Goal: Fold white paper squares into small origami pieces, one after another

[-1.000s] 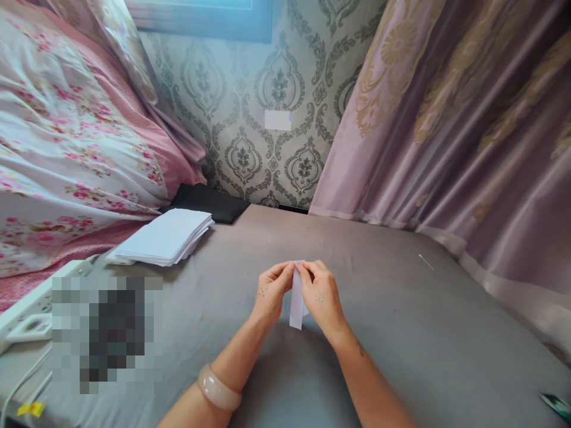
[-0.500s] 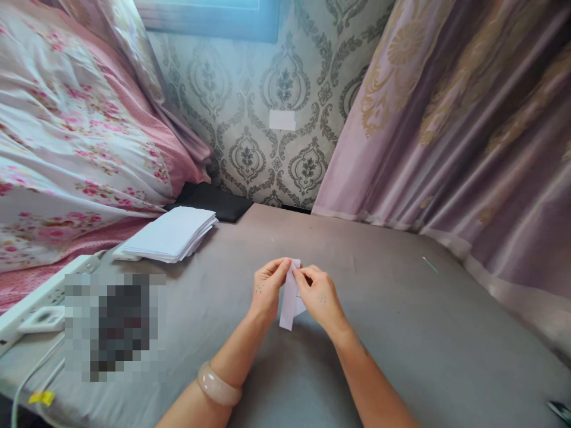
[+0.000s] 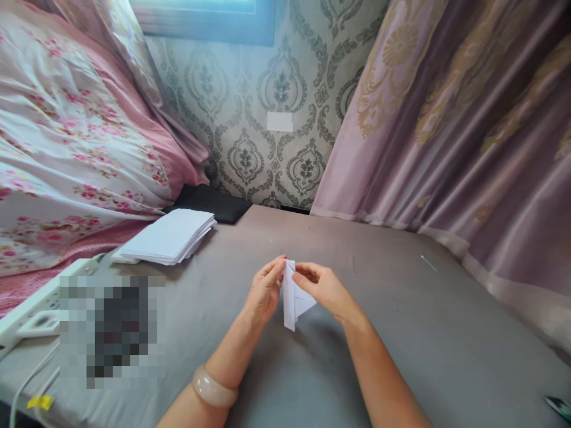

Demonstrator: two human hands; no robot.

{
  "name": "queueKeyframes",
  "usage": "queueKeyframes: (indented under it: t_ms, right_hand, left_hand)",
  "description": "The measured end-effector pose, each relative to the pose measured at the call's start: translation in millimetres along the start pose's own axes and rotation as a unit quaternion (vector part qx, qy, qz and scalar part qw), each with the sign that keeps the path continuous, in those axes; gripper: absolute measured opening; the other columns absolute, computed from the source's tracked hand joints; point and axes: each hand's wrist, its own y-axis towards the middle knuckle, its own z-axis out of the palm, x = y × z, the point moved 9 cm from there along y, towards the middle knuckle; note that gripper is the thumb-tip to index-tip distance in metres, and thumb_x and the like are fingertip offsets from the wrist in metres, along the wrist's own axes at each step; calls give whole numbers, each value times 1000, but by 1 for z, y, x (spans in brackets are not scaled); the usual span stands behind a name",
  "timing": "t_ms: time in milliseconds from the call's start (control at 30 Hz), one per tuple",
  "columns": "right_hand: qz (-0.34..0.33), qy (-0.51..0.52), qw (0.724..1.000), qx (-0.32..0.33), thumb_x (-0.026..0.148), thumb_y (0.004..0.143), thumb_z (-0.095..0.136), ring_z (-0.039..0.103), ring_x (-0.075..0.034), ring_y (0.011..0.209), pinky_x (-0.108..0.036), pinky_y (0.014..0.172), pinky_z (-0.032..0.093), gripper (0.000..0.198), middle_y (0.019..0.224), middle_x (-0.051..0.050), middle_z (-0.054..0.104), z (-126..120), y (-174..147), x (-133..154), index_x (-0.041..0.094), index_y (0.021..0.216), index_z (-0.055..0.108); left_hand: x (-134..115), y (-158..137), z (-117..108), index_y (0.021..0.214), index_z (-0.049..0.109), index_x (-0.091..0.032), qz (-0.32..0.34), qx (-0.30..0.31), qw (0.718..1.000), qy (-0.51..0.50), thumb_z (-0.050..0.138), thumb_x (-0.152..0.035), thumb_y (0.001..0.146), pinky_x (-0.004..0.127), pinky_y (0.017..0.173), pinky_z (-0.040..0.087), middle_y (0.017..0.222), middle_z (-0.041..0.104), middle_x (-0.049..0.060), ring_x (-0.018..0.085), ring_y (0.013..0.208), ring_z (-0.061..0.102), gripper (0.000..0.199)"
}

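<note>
Between my two hands is a folded piece of white paper [image 3: 289, 303], held up above the grey cloth surface. It has a long narrow strip hanging down and a pointed flap sticking out to the right. My left hand [image 3: 266, 286] pinches the paper's upper left edge with thumb and fingers. On the other side, my right hand [image 3: 323, 287] grips it near the top, thumb on the near face and fingers behind. Part of the flap is hidden behind the right hand. A pale bangle [image 3: 214, 387] circles my left wrist.
A stack of white paper [image 3: 172, 236] lies at the left, beside a flat black item [image 3: 218, 204]. A white power strip [image 3: 44, 297] with cables runs along the left edge, near a blurred-out patch. A thin cotton swab [image 3: 429, 263] rests at the right, before the curtain [image 3: 379, 160].
My right hand has shifted slightly right and turned, so more of the paper's pointed flap shows. The strip now hangs more upright, and my left hand keeps its pinch.
</note>
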Motion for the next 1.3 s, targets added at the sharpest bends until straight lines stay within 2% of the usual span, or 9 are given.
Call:
queueKeyframes:
  t_ms: [133, 300, 467, 567, 700, 833, 1033, 1300]
  right_hand:
    - [-13, 66, 996, 57, 45, 75, 64, 64, -19, 85, -31, 80, 47, 34, 86, -4, 71, 15, 0, 0, 17, 92, 71]
    - [21, 55, 997, 40, 47, 73, 66, 57, -13, 62, -25, 61, 41, 33, 65, 1, 65, 15, 1, -10, 15, 77, 72]
    - [43, 60, 997, 0, 46, 70, 68, 53, -12, 55, -24, 56, 39, 32, 58, 1, 62, 11, 3, -16, 14, 73, 72]
    - [32, 61, 997, -17, 43, 70, 69, 58, -14, 62, -25, 61, 43, 30, 67, -1, 66, 10, 5, -19, 14, 78, 72]
    - [-10, 101, 993, -63, 38, 65, 74, 64, -17, 80, -30, 76, 48, 36, 87, -6, 71, 2, 8, -18, 15, 93, 69]
    - [-17, 125, 990, -65, 39, 68, 71, 64, -17, 75, -31, 73, 49, 33, 83, -7, 71, 4, 11, -20, 15, 90, 69]
    - [-37, 90, 991, -93, 35, 72, 66, 58, -14, 67, -26, 63, 47, 30, 76, -3, 66, 4, 10, -16, 16, 95, 69]
    - [-65, 63, 992, -86, 32, 73, 65, 52, -12, 66, -25, 64, 44, 32, 74, 1, 59, 7, 9, -12, 19, 102, 69]
  left_hand:
    - [-2, -4, 6, 74, 73, -15, 15, 14, 999, 28, 80, -30, 63, 21, 69, 44, 75, 69, 3, 10, 69, 59, 21]
    - [-1, -4, 2, 74, 72, -15, 16, -6, 999, 36, 81, -32, 61, 21, 65, 44, 71, 68, 2, 9, 66, 58, 23]
    - [1, -1, -1, 75, 71, -15, 14, -4, 1000, 20, 82, -27, 61, 20, 64, 44, 71, 68, 1, 8, 64, 58, 22]
    - [2, 0, -3, 74, 71, -15, 13, -10, 1000, 26, 83, -25, 57, 21, 67, 45, 74, 69, 2, 10, 68, 61, 23]
    - [1, 1, -5, 75, 71, -14, 13, -12, 999, 40, 84, -26, 57, 23, 68, 47, 75, 70, 3, 11, 68, 61, 25]
    - [4, 0, -6, 75, 71, -14, -6, -22, 999, 45, 84, -27, 56, 23, 65, 46, 72, 69, 3, 11, 64, 61, 27]
    - [6, 0, -4, 74, 69, -13, -17, -6, 999, 46, 83, -29, 57, 23, 62, 46, 71, 68, 5, 11, 62, 60, 27]
    - [4, 0, -5, 71, 70, -12, -13, -15, 999, 37, 82, -28, 57, 25, 63, 45, 68, 68, 5, 13, 62, 60, 24]
